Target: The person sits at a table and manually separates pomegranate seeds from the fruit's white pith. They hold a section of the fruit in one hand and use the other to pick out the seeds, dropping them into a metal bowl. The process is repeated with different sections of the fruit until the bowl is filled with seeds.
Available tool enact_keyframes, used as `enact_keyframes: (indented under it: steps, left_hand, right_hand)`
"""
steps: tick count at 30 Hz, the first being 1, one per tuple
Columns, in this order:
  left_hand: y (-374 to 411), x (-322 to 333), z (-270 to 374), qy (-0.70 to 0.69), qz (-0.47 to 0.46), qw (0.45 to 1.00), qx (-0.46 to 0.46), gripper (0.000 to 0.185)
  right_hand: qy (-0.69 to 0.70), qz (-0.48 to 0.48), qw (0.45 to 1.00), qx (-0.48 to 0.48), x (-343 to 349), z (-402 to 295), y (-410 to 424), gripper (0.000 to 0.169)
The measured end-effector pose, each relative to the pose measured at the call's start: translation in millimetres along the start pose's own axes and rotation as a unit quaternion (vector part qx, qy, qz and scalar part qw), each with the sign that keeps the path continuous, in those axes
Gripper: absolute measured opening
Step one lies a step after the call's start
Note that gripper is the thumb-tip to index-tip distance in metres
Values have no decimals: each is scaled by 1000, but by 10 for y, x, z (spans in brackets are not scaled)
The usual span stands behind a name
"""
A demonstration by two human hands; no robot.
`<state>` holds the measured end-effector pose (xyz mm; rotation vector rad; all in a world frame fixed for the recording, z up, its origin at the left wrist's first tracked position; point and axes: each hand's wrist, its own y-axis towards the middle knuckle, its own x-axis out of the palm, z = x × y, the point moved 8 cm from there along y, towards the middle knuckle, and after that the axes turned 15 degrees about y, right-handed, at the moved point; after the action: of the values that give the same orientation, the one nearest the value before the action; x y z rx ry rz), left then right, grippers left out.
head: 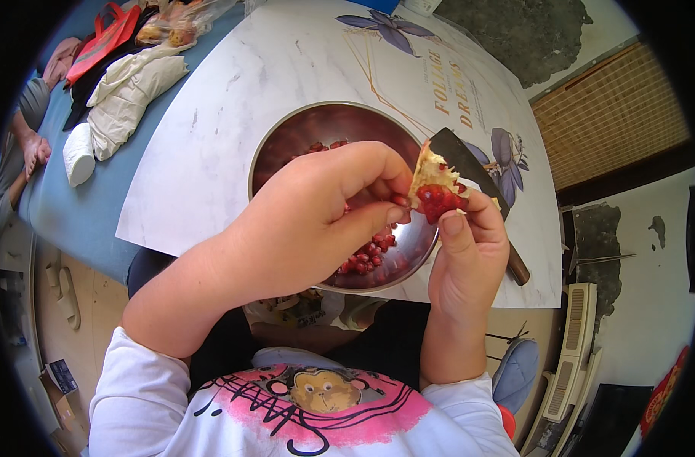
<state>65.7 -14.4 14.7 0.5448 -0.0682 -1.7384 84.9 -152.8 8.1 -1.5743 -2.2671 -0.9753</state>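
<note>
My right hand grips a piece of pomegranate, its thumb below a cluster of red seeds and the pale torn rind upward. Close by, my left hand reaches across a metal bowl, with a red seed pinched at its thumb and fingertips. Loose pomegranate seeds lie inside the bowl; my left hand and forearm hide much of them. A cleaver with a dark blade rests on the table to the right, partly behind the pomegranate piece and my right hand.
The marble-patterned table carries printed flowers and writing. Beyond its left edge, a blue surface holds a white roll, a cream cloth bag, a red bag and a plastic bag of fruit. Another person's hand shows at far left.
</note>
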Motion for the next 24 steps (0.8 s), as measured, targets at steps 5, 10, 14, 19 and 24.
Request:
enact_keyframes:
  steps: [5,10,14,19,24]
  left_hand:
    - [3,-3,17,9,-5,1000,0,15]
    - [3,-22,25,12,2,1000,10,14]
    - [-5,-32,9,-14,21,1000,-18,14]
    - [-18,-57,43,26,28,999,-6,15]
    - [-22,-65,39,-5,36,999,5,15]
  right_hand:
    - [-9,8,1000,-1,-35,-5,-3,26]
    - [-7,1,1000,-4,-15,-19,4,25]
    - [-50,1,999,-4,-28,-14,-5,35]
    - [-56,-37,997,27,57,5,12,54]
    - [-76,-45,996,20,7,10,-12,43]
